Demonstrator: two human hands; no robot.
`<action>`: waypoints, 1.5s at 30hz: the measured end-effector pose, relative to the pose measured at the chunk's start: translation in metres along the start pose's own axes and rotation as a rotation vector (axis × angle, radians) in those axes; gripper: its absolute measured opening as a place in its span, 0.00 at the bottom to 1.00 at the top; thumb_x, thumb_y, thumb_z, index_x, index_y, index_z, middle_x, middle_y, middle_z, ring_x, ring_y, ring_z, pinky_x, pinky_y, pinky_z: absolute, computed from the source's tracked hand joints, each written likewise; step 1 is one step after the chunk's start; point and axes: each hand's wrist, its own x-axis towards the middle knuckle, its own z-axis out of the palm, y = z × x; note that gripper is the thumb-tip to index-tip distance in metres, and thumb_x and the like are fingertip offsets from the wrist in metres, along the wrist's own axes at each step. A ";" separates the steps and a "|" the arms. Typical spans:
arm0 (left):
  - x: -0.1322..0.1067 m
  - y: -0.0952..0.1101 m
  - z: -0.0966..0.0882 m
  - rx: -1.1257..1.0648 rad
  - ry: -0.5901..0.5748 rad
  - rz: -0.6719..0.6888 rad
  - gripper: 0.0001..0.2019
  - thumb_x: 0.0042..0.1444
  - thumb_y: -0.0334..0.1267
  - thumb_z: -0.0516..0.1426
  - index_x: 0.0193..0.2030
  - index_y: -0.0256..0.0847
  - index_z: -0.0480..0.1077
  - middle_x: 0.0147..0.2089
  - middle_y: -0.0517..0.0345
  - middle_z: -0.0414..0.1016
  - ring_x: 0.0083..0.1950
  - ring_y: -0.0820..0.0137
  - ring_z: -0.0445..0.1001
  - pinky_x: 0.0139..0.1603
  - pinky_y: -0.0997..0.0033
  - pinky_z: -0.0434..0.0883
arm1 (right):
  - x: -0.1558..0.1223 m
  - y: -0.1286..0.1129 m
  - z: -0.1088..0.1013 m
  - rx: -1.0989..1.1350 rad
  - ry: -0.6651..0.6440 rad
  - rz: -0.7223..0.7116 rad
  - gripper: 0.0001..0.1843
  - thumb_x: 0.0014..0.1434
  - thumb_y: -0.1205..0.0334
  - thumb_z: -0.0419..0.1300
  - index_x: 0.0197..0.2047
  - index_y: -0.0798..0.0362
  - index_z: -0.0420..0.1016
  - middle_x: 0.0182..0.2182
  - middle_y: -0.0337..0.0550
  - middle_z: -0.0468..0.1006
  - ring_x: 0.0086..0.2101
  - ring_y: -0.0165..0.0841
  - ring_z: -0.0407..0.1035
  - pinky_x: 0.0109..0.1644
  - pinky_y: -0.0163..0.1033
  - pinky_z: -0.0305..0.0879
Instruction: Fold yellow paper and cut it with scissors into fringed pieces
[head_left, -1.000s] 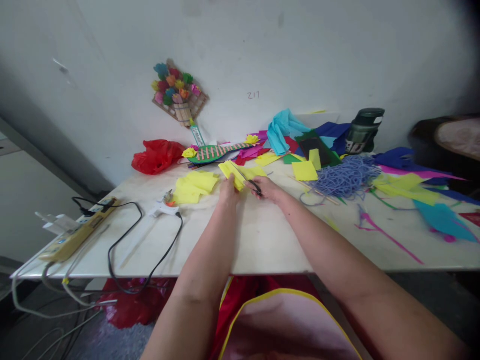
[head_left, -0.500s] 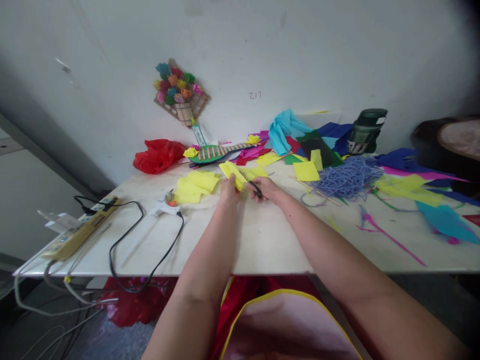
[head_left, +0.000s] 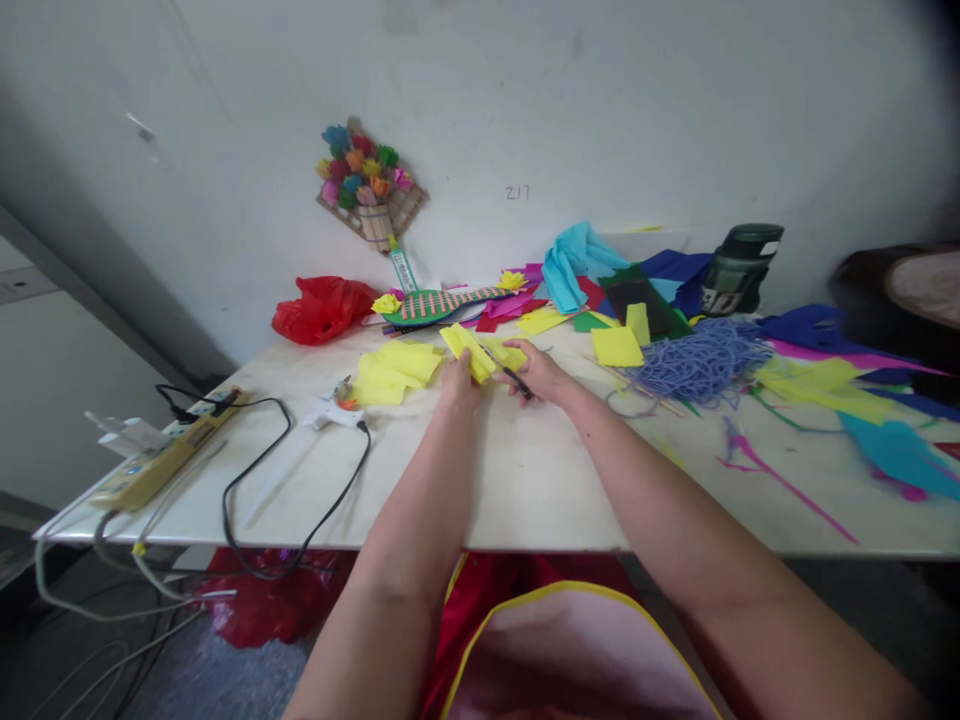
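My left hand [head_left: 460, 382] is closed around a folded piece of yellow crepe paper [head_left: 466, 345], pinched between thumb and fingers above the table. In my right hand [head_left: 538, 374] are black-handled scissors [head_left: 516, 382], whose blades point up and left along the right side of the folded paper. Whether the blades are cutting into it, I cannot tell. Another yellow piece lies behind the scissors, partly hidden by my right hand. Loose yellow sheets [head_left: 396, 371] lie on the table to the left of my left hand.
A white glue gun [head_left: 330, 412] with a black cord lies left, near a power strip [head_left: 169, 455]. Behind are a green guitar-shaped craft [head_left: 442, 303] and a red plastic bag [head_left: 322, 310]. To the right are purple string [head_left: 701, 360], coloured paper and a dark bottle [head_left: 741, 270].
The scissors have turned slightly in my right hand, with the handles lower and further right. My left hand keeps its hold on the folded paper. The view has shifted slightly.
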 end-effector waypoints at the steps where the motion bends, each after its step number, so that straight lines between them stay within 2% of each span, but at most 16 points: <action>1: 0.000 0.000 0.000 0.005 -0.004 0.001 0.05 0.53 0.28 0.50 0.35 0.36 0.65 0.29 0.57 0.72 0.28 0.72 0.72 0.37 0.68 0.70 | -0.001 -0.001 -0.001 -0.002 -0.026 -0.003 0.31 0.47 0.56 0.62 0.53 0.48 0.55 0.15 0.29 0.70 0.10 0.24 0.61 0.09 0.24 0.48; 7: -0.005 0.002 0.002 0.023 -0.074 0.002 0.04 0.53 0.29 0.51 0.33 0.37 0.67 0.28 0.57 0.72 0.28 0.73 0.72 0.38 0.70 0.69 | -0.002 -0.001 -0.003 0.031 -0.102 0.029 0.23 0.52 0.56 0.58 0.50 0.53 0.63 0.17 0.34 0.72 0.12 0.23 0.63 0.11 0.25 0.50; 12: -0.010 0.003 0.004 0.034 -0.147 -0.003 0.04 0.53 0.29 0.51 0.33 0.36 0.67 0.28 0.56 0.72 0.29 0.72 0.72 0.37 0.69 0.69 | 0.002 0.005 -0.003 0.035 -0.111 0.003 0.15 0.51 0.53 0.58 0.36 0.55 0.67 0.18 0.35 0.72 0.13 0.23 0.63 0.11 0.25 0.51; 16: -0.011 0.002 0.003 0.069 -0.187 -0.027 0.03 0.52 0.30 0.52 0.33 0.36 0.67 0.29 0.56 0.72 0.27 0.72 0.72 0.33 0.70 0.69 | 0.002 0.006 -0.004 0.020 -0.119 -0.015 0.15 0.50 0.51 0.58 0.28 0.55 0.65 0.17 0.35 0.70 0.14 0.23 0.64 0.11 0.25 0.52; 20: -0.012 0.002 0.004 0.102 -0.213 -0.059 0.04 0.52 0.31 0.52 0.34 0.35 0.66 0.29 0.55 0.72 0.26 0.74 0.71 0.32 0.72 0.68 | -0.001 0.003 -0.005 0.035 -0.115 -0.027 0.16 0.50 0.50 0.57 0.27 0.55 0.64 0.17 0.35 0.70 0.14 0.22 0.63 0.12 0.25 0.52; 30: -0.019 0.003 0.008 0.150 -0.259 -0.038 0.04 0.53 0.31 0.51 0.33 0.35 0.66 0.25 0.57 0.71 0.22 0.74 0.69 0.27 0.73 0.66 | 0.000 0.006 -0.004 0.107 -0.062 -0.019 0.17 0.50 0.48 0.57 0.27 0.54 0.63 0.18 0.33 0.68 0.14 0.21 0.62 0.13 0.26 0.52; 45: -0.013 -0.001 0.006 0.119 -0.229 -0.036 0.03 0.52 0.31 0.52 0.32 0.35 0.65 0.24 0.57 0.71 0.23 0.74 0.70 0.29 0.74 0.67 | 0.001 0.006 0.000 0.163 -0.035 -0.004 0.17 0.48 0.47 0.58 0.26 0.53 0.61 0.16 0.31 0.64 0.13 0.21 0.59 0.11 0.25 0.47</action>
